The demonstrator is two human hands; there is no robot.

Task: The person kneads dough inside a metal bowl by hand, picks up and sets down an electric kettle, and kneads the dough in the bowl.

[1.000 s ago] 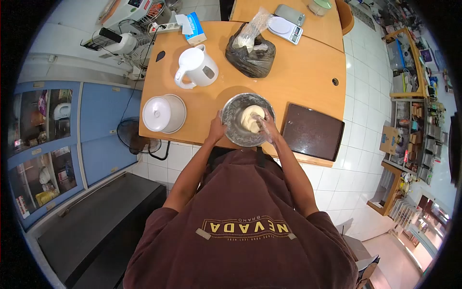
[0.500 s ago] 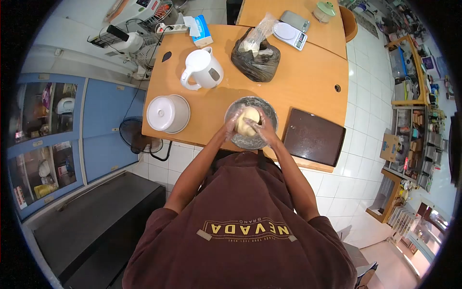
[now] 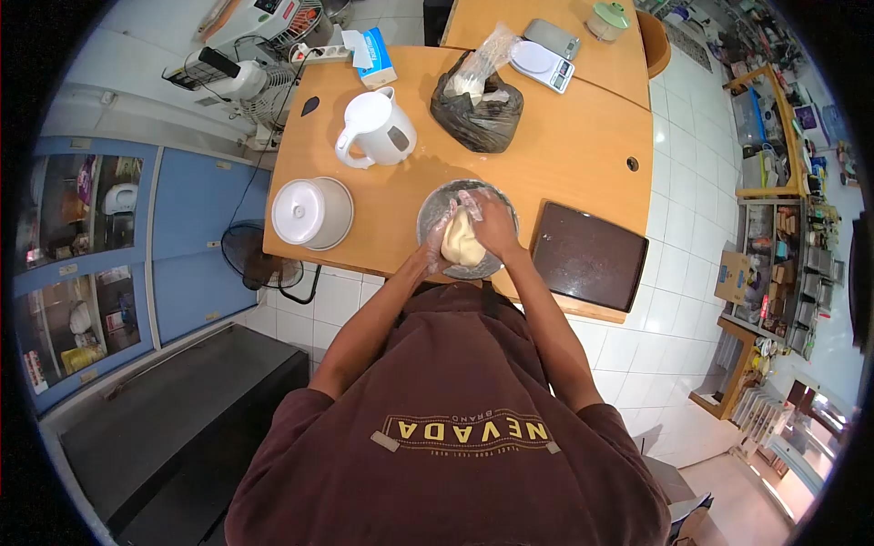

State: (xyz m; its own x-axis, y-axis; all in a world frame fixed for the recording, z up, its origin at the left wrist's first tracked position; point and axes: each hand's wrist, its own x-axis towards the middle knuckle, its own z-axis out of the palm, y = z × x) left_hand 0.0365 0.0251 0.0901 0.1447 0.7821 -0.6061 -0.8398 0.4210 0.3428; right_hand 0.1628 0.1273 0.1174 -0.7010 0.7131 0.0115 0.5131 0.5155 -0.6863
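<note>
A lump of pale dough (image 3: 462, 244) sits in a grey metal bowl (image 3: 511, 211) dusted with flour, close to the table's near edge. My left hand (image 3: 440, 242), floury, cups the dough's left side. From the upper right, my right hand (image 3: 490, 218) curls over the top of the dough, its fingers bent toward my left hand. Both hands are closed on the dough, and the undersides of the fingers are hidden.
Right of the bowl lies a dark baking tray (image 3: 590, 255). A white lidded container (image 3: 312, 213) and a white electric kettle (image 3: 375, 130) stand left. Behind are a black plastic bag (image 3: 478, 118), a kitchen scale (image 3: 543, 65) and a tissue box (image 3: 370, 59).
My right hand has moved from the dough's right side up over its far top. More of the dough now shows on the near side, folded and stretched toward me.
</note>
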